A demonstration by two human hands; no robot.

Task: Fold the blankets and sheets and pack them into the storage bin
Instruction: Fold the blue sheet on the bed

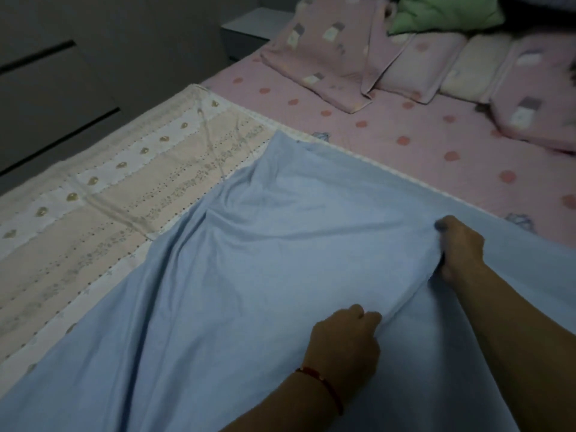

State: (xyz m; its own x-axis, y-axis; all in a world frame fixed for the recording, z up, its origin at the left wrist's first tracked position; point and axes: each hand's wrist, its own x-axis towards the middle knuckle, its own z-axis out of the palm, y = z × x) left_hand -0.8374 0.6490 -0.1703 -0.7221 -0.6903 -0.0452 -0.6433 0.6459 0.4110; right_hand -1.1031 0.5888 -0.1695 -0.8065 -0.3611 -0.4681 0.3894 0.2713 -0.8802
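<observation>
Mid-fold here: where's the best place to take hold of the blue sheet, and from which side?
Judging by its pose, pinch the blue sheet along the raised ridge between the left hand and right hand, coming from above; elsewhere it lies flat.

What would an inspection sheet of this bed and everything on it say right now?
Surface: bed with a pink dotted sheet, partly covered.
Job's things: light blue sheet spread out and wrinkled, lying over a pale patterned blanket; no storage bin in view.
Clutter: pink pillows and a green cushion at the far end.
Grip: left hand and right hand each pinch a raised ridge of the blue sheet; red bracelet on the left wrist.
Cables: nothing seen.
Surroundings: dim room, grey drawer fronts to the left, a small grey stand beyond the bed.
</observation>
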